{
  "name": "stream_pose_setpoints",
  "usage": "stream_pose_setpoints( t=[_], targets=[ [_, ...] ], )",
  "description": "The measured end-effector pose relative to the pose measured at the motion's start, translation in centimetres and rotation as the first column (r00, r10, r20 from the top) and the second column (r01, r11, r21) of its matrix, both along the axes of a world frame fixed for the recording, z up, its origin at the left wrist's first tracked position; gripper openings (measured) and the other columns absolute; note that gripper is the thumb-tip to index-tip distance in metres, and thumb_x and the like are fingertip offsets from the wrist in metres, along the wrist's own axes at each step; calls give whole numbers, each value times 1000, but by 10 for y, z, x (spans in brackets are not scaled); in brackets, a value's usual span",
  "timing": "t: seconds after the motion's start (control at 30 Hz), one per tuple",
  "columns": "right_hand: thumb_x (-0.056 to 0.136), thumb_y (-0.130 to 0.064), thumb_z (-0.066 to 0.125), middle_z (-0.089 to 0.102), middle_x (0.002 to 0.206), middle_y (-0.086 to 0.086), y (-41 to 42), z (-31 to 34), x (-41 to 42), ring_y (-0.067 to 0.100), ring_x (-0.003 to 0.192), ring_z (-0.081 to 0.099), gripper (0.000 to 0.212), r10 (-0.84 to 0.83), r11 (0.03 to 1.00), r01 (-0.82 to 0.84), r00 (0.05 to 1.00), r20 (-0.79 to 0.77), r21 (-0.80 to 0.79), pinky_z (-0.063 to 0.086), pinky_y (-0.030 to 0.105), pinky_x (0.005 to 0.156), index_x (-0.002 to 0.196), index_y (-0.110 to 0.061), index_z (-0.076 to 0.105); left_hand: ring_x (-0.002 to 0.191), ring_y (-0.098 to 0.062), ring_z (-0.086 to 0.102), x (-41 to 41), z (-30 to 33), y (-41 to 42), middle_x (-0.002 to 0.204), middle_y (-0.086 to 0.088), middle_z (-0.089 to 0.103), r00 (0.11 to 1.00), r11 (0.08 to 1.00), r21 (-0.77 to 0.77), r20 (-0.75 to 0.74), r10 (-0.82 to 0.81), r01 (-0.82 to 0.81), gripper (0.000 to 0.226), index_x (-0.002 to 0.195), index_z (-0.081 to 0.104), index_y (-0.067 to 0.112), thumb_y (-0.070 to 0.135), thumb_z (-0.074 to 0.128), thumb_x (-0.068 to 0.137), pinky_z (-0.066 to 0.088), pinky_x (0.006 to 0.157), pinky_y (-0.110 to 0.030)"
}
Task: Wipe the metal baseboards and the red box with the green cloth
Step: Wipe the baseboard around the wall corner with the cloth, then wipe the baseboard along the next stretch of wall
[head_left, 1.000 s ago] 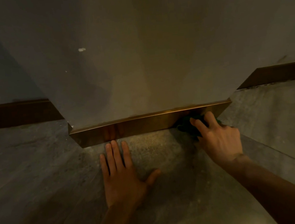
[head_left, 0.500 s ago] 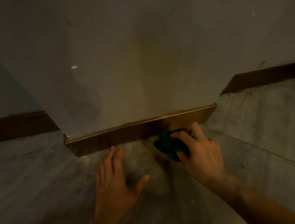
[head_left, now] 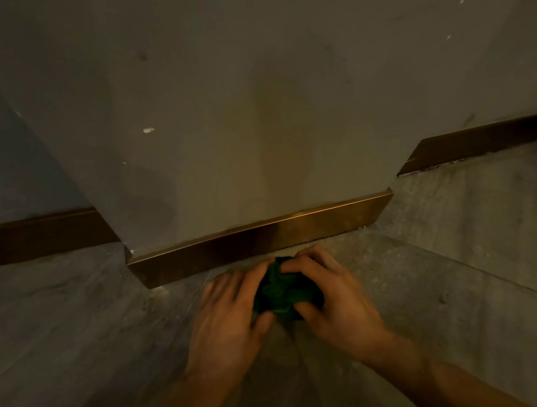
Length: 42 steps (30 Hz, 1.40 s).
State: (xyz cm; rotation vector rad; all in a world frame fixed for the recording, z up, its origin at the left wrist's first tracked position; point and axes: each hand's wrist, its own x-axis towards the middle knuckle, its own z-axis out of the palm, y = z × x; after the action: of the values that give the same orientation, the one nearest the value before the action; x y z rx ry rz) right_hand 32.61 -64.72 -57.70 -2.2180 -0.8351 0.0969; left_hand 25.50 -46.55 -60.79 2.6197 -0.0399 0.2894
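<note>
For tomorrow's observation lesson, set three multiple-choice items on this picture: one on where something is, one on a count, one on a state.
1. Where is the cloth?
A. draped over the baseboard
B. between both hands, above the floor
C. flat on the wall

2. How many baseboard stretches show?
A. one
B. two
C. three

3. How is the cloth?
A. bunched up
B. spread flat
C. folded in a neat square

Key: 1 B, the left hand and right hand grip it from either side, just short of the middle baseboard. 2 C, one in the middle, one at left, one at right. 3 A, it is a crumpled wad between the fingers.
</note>
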Motion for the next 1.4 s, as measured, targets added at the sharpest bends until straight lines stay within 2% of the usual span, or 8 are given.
stream_pose_setpoints(
  t=[0.1,0.2,0.37,0.53,0.67,0.93,1.2,1.4],
  targets=[
    [75,-35,78,46,119,-17,-5,1,2,4,104,55,60,5,1000,-4,999,-43,24,55,26,81,127,-37,49,105,-19,54,7,8,2,114,3,64,1000,998,62,8,-8,7,74,134,43,30,25,78,68,39,90,-32],
    [67,-39,85,43,124,-17,-8,2,3,5,107,54,80,4,998,-7,999,-40,-70,55,29,87,134,-38,41,100,-17,52,14,14,3,107,3,64,1000,995,95,15,-14,12,67,129,47,29,26,76,69,35,86,-29],
    [76,-25,75,43,123,-13,-7,-3,6,12,90,60,68,-50,964,83,990,134,-252,58,36,71,132,-36,38,96,-18,56,27,22,3,104,4,65,998,984,166,-3,-61,61,62,127,49,29,30,76,71,40,84,-33],
    [78,-24,72,49,120,-6,-11,6,4,21,85,63,62,-70,946,95,993,91,-310,56,42,65,129,-34,39,93,-22,58,31,32,4,100,2,67,993,967,229,-68,-98,111,56,122,54,27,31,76,70,38,81,-36],
    [82,-23,68,52,123,-1,-16,36,-17,25,85,64,58,-65,914,71,997,29,-399,56,44,65,132,-35,40,96,-28,62,12,54,-4,102,-2,70,974,975,182,-208,-89,128,52,119,59,25,31,78,71,44,81,-40],
    [87,-25,64,53,122,1,-43,162,-86,27,81,62,57,-138,815,43,983,-120,-577,55,41,62,136,-34,37,95,-29,64,-45,178,-33,100,-4,71,900,964,114,-399,-178,241,57,123,59,22,27,82,71,46,80,-41],
    [86,-26,60,54,115,0,-63,325,-123,29,78,62,53,-294,796,138,939,-177,-590,46,35,59,133,-38,38,100,-26,59,-63,342,-59,108,-1,65,846,949,48,-470,-253,310,53,130,52,27,28,71,80,43,87,-40],
    [86,-27,66,53,113,-1,-73,408,-147,26,78,62,53,-402,791,236,896,-189,-565,55,43,65,130,-37,38,105,-26,57,-71,418,-75,115,-1,62,834,949,9,-481,-272,315,54,133,50,29,28,71,83,42,93,-41]
  ],
)
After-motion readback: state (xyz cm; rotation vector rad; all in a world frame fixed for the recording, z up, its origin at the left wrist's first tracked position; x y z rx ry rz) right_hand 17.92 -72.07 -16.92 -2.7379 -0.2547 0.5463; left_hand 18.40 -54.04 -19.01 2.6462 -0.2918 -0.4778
